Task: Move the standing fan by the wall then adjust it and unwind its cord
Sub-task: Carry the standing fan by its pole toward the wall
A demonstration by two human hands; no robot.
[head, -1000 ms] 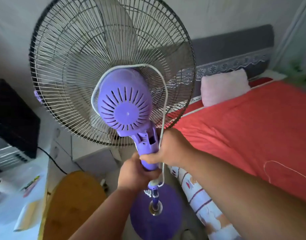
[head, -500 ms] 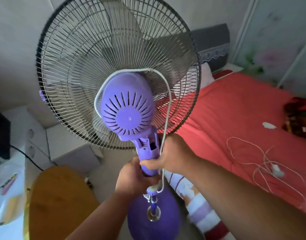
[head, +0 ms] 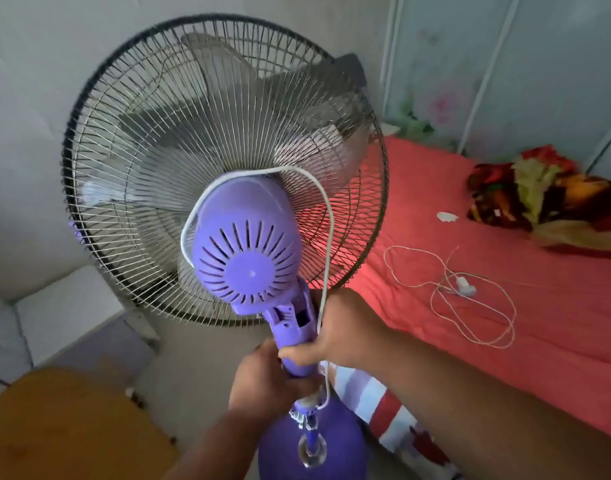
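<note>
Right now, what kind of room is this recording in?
Most likely a bedroom: a bed with a red cover runs along the right, a rumpled floral blanket lies on it, and the purple standing fan stands beside it.

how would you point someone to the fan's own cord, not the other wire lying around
Start at the fan's purple motor housing behind the wire cage. The white cord loops over its top and runs down the neck, passing under the right hand toward the pole. The thinner white wire lies loose on the red bed, touching no part of the fan.
</note>
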